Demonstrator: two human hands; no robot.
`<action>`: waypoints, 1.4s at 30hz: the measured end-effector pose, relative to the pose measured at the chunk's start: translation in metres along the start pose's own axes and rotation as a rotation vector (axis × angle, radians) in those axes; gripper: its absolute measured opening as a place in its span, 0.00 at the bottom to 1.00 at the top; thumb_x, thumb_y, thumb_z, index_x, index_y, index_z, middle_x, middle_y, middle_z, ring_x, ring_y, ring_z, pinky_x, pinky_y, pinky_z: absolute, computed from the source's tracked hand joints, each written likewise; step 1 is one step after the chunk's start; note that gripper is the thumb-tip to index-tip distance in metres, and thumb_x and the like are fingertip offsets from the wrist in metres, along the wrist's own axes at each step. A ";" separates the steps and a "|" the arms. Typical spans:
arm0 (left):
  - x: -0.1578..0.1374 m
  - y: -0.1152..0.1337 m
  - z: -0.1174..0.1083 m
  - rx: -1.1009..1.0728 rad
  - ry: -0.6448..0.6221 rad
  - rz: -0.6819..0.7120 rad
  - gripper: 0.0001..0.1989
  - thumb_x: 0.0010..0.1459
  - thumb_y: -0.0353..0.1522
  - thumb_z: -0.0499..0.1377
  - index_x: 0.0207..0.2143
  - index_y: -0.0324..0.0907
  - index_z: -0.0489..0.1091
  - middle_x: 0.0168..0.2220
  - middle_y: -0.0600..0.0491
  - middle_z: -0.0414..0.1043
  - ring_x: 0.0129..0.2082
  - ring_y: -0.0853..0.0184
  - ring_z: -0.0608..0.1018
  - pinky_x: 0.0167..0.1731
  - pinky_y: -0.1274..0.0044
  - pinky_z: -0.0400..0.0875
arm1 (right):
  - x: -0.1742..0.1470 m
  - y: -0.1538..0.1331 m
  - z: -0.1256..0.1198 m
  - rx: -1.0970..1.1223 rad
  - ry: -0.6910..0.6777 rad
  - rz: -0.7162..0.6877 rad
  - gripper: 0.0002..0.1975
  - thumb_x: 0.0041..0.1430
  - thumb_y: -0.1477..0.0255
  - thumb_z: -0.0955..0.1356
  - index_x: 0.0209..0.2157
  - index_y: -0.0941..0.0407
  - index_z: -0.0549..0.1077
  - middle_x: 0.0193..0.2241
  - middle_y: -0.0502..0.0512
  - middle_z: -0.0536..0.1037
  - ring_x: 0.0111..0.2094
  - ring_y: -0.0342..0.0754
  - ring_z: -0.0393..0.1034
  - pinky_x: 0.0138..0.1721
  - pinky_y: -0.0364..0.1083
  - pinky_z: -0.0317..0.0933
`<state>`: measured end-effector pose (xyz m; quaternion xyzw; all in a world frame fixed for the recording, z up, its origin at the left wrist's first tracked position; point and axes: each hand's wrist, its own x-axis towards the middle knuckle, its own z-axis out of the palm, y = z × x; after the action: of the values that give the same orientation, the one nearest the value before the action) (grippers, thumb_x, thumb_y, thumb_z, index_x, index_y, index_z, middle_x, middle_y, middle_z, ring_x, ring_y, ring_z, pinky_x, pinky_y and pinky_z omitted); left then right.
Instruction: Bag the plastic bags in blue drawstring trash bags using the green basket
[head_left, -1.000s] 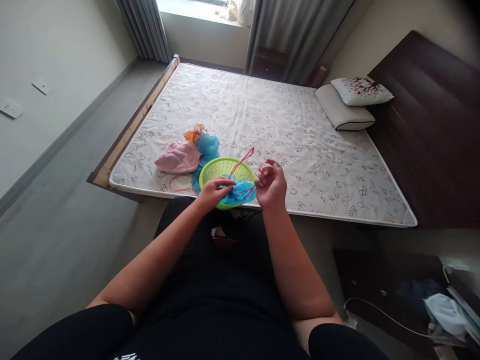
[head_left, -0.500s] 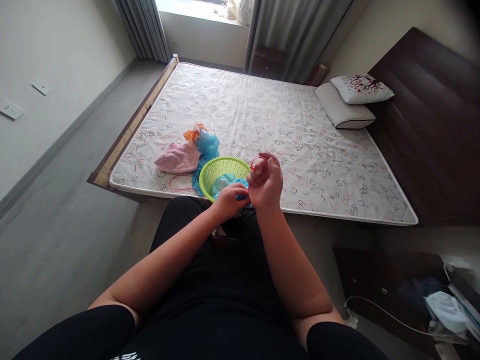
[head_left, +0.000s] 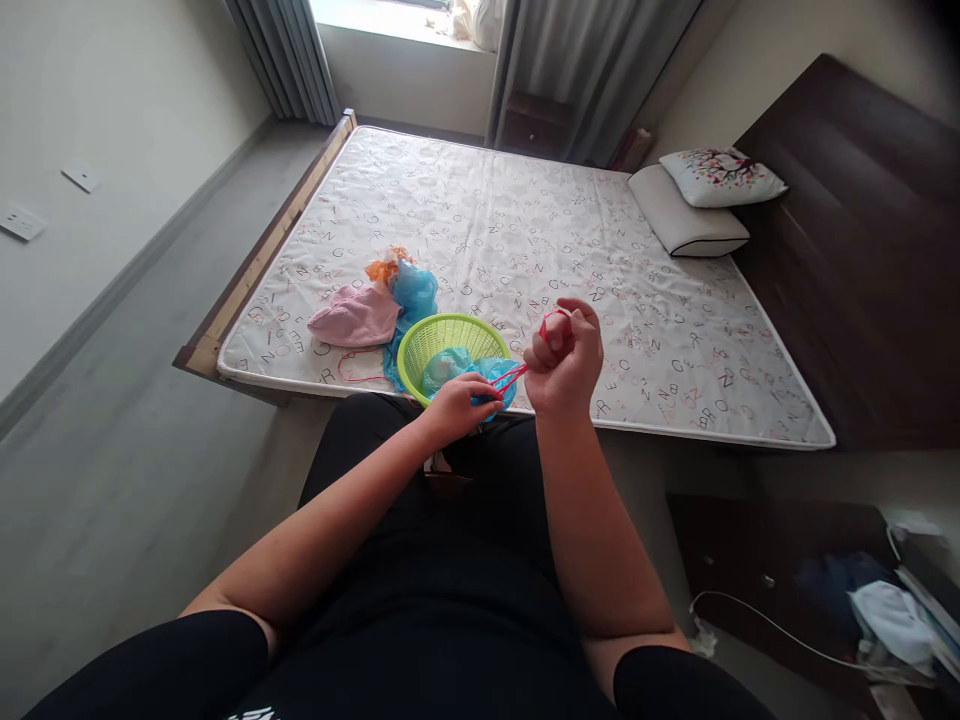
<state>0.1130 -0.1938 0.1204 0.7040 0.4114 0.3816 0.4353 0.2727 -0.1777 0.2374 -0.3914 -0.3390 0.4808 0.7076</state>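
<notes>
A red string [head_left: 511,375] runs taut between my two hands. My right hand [head_left: 568,368] is closed on it, with the string looped about the curled fingers and the index finger partly raised. At the other end my left hand [head_left: 461,405] pinches the string beside a light-blue plastic bag [head_left: 450,368]. That bag lies in a lime-green mesh basket [head_left: 415,352] and bulges over its right rim. The basket is at the mattress's front edge, close to my lap. My left hand covers part of its front.
Left of the basket lie a pink cloth [head_left: 356,316], a blue plastic bag [head_left: 415,290], an orange bag [head_left: 384,270] and more red string. They rest on a letter-patterned mattress [head_left: 525,240]. Pillows [head_left: 694,220] lie by the dark headboard [head_left: 832,200]. A cluttered nightstand [head_left: 750,540] stands at lower right.
My right hand has moved to the right, away from my left hand. The red string between them is now drawn out straight. My left hand stays nearly in place.
</notes>
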 end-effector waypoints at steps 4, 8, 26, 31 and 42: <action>0.000 0.009 -0.010 -0.103 0.013 -0.014 0.17 0.66 0.46 0.68 0.45 0.44 0.88 0.43 0.45 0.82 0.45 0.57 0.82 0.51 0.65 0.78 | -0.001 0.004 0.002 -0.005 -0.088 0.085 0.12 0.63 0.56 0.71 0.41 0.48 0.71 0.22 0.39 0.54 0.19 0.38 0.38 0.19 0.44 0.36; 0.007 0.013 -0.016 -0.144 -0.015 0.016 0.16 0.64 0.46 0.70 0.44 0.44 0.89 0.44 0.45 0.81 0.45 0.57 0.82 0.52 0.65 0.77 | -0.007 0.014 0.007 0.023 -0.215 0.191 0.16 0.62 0.53 0.73 0.40 0.49 0.73 0.21 0.38 0.57 0.18 0.37 0.39 0.19 0.43 0.35; 0.003 0.026 -0.022 -0.277 -0.360 -0.051 0.28 0.71 0.53 0.62 0.33 0.39 0.86 0.35 0.47 0.77 0.37 0.64 0.76 0.44 0.72 0.70 | 0.008 0.009 0.003 0.052 -0.305 0.247 0.24 0.59 0.43 0.73 0.40 0.47 0.72 0.20 0.39 0.56 0.19 0.39 0.36 0.21 0.46 0.33; 0.001 0.023 -0.013 -0.195 -0.376 0.005 0.20 0.69 0.48 0.66 0.36 0.43 0.88 0.35 0.48 0.77 0.36 0.65 0.77 0.43 0.72 0.69 | 0.014 0.006 -0.002 0.032 -0.299 0.217 0.22 0.59 0.45 0.74 0.40 0.48 0.72 0.20 0.40 0.57 0.20 0.39 0.37 0.22 0.46 0.32; 0.002 0.017 -0.009 -0.475 -0.219 -0.155 0.19 0.56 0.49 0.75 0.31 0.41 0.87 0.30 0.47 0.78 0.32 0.65 0.75 0.37 0.74 0.70 | -0.003 0.031 0.009 -0.173 -0.514 0.148 0.18 0.66 0.51 0.70 0.50 0.48 0.74 0.35 0.50 0.75 0.31 0.43 0.67 0.32 0.45 0.64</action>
<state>0.1098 -0.1942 0.1392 0.5858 0.3134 0.3546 0.6579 0.2512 -0.1711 0.2135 -0.3394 -0.5176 0.5841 0.5252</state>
